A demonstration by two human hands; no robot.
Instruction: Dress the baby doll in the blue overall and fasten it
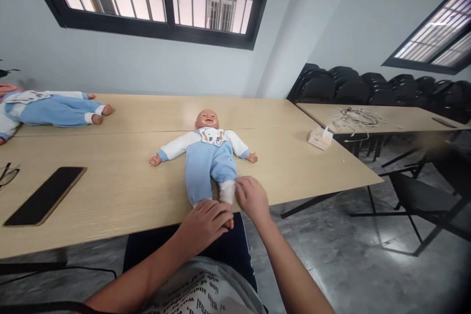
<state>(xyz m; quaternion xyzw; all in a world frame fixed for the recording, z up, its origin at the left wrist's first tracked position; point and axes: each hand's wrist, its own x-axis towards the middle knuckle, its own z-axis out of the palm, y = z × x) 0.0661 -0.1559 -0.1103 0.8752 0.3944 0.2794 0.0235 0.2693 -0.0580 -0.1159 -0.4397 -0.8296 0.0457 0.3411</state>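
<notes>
A baby doll lies on its back on the table, its head away from me and its feet at the near edge. It wears a light blue and white outfit with an elephant bib. My left hand is closed over the doll's foot on the right side, hiding most of both feet. Around that leg's lower part is a white cuff, with the blue leg bunched above it. My right hand has its fingers curled against the cuff's right side; the fingertips are partly hidden.
A second doll lies at the far left. A phone and glasses rest on the left. To the right stands a tissue box. Tangled cables lie on another table, with folding chairs beside and behind it.
</notes>
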